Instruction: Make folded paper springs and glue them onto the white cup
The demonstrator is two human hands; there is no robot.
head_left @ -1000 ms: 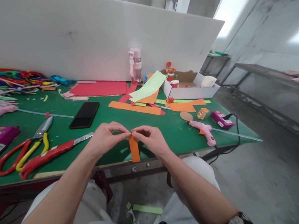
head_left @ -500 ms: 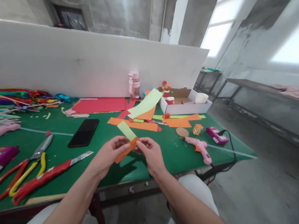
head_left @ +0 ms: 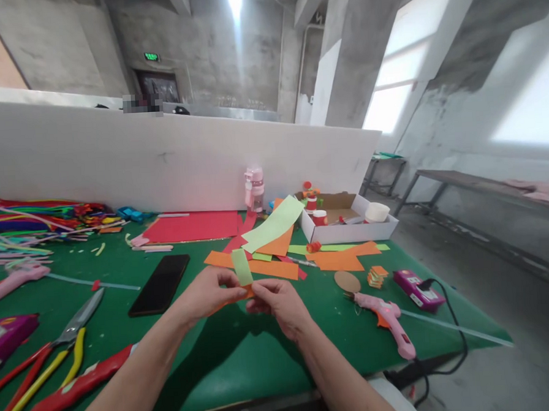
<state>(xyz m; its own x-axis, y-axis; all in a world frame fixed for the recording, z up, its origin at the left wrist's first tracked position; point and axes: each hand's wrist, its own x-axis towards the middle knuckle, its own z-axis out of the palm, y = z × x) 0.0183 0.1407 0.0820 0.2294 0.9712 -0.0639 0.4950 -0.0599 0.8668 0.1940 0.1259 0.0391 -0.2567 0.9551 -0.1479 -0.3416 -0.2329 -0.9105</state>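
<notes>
My left hand (head_left: 212,293) pinches two crossed paper strips between thumb and fingers. One is a light green strip (head_left: 241,267), standing up above the fingertips. The other is an orange strip (head_left: 249,289), mostly hidden behind my fingers. On its right side, my right hand (head_left: 278,300) grips the same strips at their joint with closed thumb and fingertips. Both hands hover above the green tabletop (head_left: 246,366), just in front of loose orange strips (head_left: 274,268) and a wide pale green sheet (head_left: 275,224).
A phone (head_left: 159,285), scissors (head_left: 80,320) and a red-handled tool (head_left: 76,381) lie left. At right are a pink glue gun (head_left: 386,316), a folded paper stack (head_left: 377,277), a cardboard disc (head_left: 347,282) and a white box (head_left: 349,232). A pink bottle (head_left: 256,191) stands behind.
The view has tilted upward. The green strip has turned from slanting to nearly upright, and the orange strip is now largely covered by my fingers. Both hands keep their hold.
</notes>
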